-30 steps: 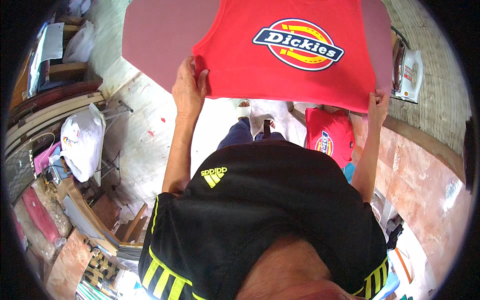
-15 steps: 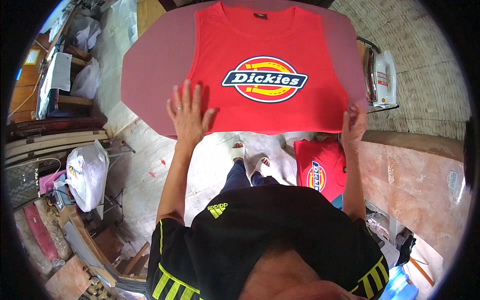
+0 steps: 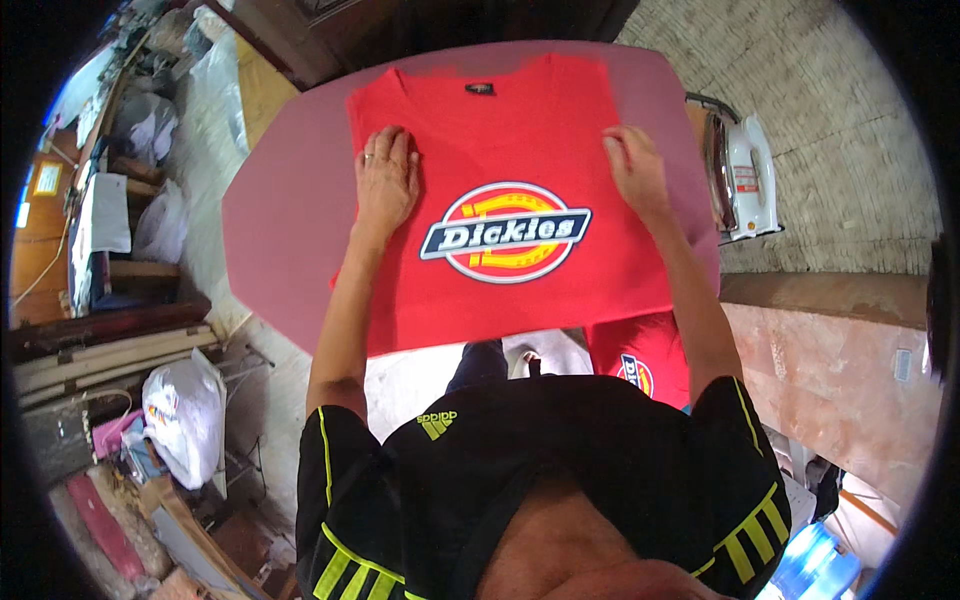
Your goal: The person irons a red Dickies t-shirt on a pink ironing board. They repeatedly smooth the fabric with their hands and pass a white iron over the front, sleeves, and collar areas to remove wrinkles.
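A red sleeveless shirt (image 3: 500,150) lies spread on a mauve padded ironing board (image 3: 275,225), its neckline at the far side. Across its front is a logo print (image 3: 506,232) in yellow, white and dark blue. My left hand (image 3: 387,185) rests on the left armhole edge, palm down, fingers extended and lying flat. At the opposite armhole edge, my right hand (image 3: 637,175) has bent fingers closed on the cloth. The hem hangs near the board's front edge.
A white iron (image 3: 750,175) sits on a rest at the board's right end. Below the board's front edge is another red shirt (image 3: 640,350). A stuffed white plastic bag (image 3: 187,415) stands at left. A tiled ledge (image 3: 830,370) runs along the right.
Both hands have moved away from me, from the lower part of the shirt up along its armhole edges. The whole scene has shifted lower in view.
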The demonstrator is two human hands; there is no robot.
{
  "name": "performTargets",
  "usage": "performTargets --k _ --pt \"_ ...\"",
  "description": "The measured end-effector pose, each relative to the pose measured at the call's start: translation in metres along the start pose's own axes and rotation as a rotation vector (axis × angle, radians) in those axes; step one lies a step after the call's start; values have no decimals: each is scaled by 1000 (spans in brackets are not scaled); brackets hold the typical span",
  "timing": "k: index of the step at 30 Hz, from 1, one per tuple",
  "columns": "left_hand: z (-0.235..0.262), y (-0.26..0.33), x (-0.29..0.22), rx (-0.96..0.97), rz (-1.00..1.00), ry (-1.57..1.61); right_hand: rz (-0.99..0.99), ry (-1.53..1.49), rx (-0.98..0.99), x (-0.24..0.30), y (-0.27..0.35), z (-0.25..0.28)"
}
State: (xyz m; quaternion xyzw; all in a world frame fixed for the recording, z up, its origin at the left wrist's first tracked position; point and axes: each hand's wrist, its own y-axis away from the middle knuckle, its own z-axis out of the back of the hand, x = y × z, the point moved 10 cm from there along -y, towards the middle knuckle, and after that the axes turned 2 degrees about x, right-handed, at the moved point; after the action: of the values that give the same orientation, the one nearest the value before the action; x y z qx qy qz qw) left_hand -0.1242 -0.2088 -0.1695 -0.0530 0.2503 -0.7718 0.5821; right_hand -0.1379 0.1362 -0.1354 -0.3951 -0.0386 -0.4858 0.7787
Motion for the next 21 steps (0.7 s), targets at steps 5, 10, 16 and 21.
performTargets --k 5,10,16,21 --pt "-19 -74 40 -76 -17 -131 192 123 125 -16 -84 -73" --pt "-20 -117 63 22 -28 -72 -71 49 78 -124 -161 -68" --pt "-20 -128 -106 9 -446 306 155 209 122 -85 -120 -63" --pt "-110 -140 -188 138 -563 182 -233 233 96 -113 -144 -33"
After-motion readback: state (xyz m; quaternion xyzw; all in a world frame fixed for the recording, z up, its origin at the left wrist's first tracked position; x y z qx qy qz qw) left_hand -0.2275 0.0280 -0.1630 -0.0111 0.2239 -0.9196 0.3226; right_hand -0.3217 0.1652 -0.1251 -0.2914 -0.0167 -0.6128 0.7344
